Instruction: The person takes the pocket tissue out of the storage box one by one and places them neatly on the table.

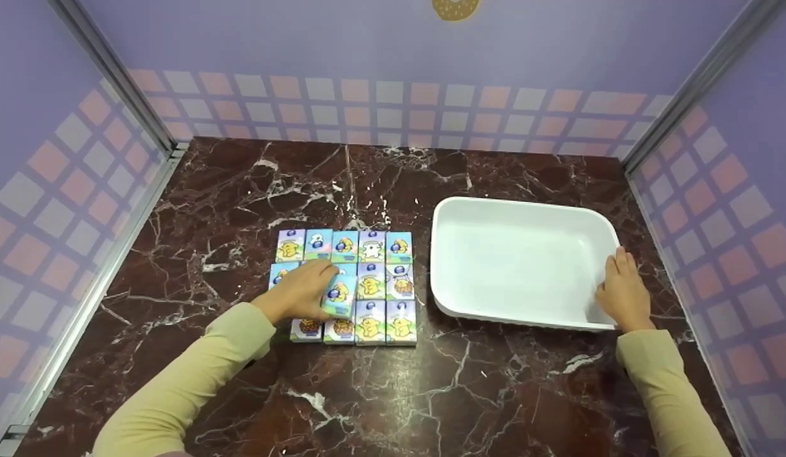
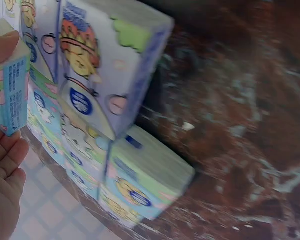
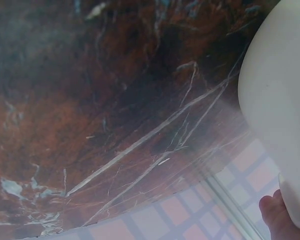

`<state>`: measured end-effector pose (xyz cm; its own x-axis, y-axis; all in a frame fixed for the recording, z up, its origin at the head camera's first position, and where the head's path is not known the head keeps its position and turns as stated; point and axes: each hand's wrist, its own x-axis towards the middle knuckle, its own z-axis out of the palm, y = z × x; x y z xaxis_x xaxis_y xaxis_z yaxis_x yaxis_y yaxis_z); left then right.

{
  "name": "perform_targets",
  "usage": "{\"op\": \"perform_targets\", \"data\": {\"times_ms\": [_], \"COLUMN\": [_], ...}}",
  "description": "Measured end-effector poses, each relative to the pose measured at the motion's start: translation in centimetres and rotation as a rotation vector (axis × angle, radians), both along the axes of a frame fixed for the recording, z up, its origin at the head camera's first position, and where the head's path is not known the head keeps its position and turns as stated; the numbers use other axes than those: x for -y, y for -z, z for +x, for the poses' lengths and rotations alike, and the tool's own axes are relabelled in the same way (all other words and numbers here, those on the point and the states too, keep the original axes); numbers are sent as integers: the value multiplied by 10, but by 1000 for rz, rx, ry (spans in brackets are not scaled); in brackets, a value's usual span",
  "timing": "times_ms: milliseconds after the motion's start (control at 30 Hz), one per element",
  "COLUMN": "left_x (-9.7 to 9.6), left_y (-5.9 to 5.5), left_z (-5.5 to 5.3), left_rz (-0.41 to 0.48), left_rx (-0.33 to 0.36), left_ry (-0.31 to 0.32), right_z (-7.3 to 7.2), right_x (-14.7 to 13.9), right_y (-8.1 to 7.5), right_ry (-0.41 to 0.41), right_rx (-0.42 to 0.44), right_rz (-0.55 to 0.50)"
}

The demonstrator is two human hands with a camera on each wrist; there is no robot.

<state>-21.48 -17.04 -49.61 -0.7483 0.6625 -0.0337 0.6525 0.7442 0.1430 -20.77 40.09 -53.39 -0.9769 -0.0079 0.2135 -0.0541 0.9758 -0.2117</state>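
My left hand [image 1: 299, 291] pinches a small blue tissue pack [image 1: 340, 297] with cartoon print, held above the other packs. In the left wrist view, the thumb and fingers lie on opposite ends of that pack [image 2: 14, 92]. Beneath it, several tissue packs [image 1: 370, 320] are laid out in rows, partly hidden by the hand. To their right stands a white plastic tub [image 1: 513, 317] with nothing in it. My right hand [image 1: 626, 293] grips the tub's right rim, thumb side toward the inside. The right wrist view has only the tub's outer wall [image 3: 280, 85] and some fingertips [image 3: 277, 212].
The packs and tub rest on a dark red marbled tabletop [image 1: 291, 393]. Purple panels with pink and white checks, including the back panel [image 1: 393, 57], enclose the table at the back, left and right. Metal strips [image 1: 107, 266] run along the side edges.
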Motion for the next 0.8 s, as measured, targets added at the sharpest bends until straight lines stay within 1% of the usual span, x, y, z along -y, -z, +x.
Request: {"op": "perform_targets", "data": {"times_ms": [100,233,367,500,667,800], "left_x": [11,24,35,45,55,63], "left_y": [-2,-6,-8,-6,-2,1], "left_z": [6,12,17,21,26,30], "left_rz": [-29,-67,-92,-108,-91,-64], "left_rx": [12,11,-12,-49,-109,-111], "left_ry": [-17,-14,-2,16,36,13], "right_z": [0,0,1,1,2,2], "right_x": [0,0,1,1,1,0], "right_y": [0,0,0,1,1,1], "right_ry": [-2,1,-1,-11,-15,-11], "right_rx": [-1,-1,-9,-20,-32,-13], "right_rz": [4,2,-1,-2,5,1]}}
